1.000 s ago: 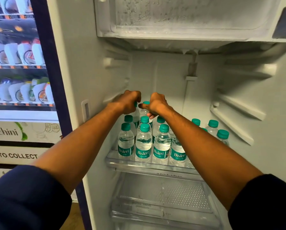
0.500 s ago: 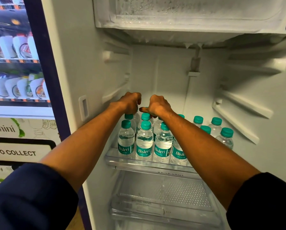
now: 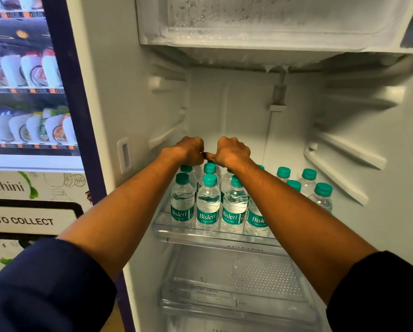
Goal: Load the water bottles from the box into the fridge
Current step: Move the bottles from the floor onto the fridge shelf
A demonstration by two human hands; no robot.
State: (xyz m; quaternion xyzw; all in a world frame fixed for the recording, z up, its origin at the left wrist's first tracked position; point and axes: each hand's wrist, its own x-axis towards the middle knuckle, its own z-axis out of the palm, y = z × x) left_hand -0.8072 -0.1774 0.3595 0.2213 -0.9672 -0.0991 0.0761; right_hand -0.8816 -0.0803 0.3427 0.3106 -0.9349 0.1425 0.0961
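Several clear water bottles (image 3: 208, 204) with teal caps and teal labels stand in rows on the glass shelf (image 3: 215, 237) of the open fridge (image 3: 236, 111). A looser group of bottles (image 3: 308, 178) stands at the shelf's right. My left hand (image 3: 188, 150) and my right hand (image 3: 233, 152) are side by side, thumbs touching, over the back-left rows. Each fist is closed around the top of a bottle that it mostly hides. The box is not in view.
A frosted freezer compartment (image 3: 272, 22) hangs above the hands. Bare shelf rails (image 3: 344, 161) run along the right wall. A clear crisper cover (image 3: 236, 281) lies under the shelf. A vending machine (image 3: 23, 97) stands to the left of the fridge.
Both hands have sunk lower and slightly deeper into the fridge, bringing the bottles they hold down among the back rows. The caps seen beside the fists a second ago are now hidden.
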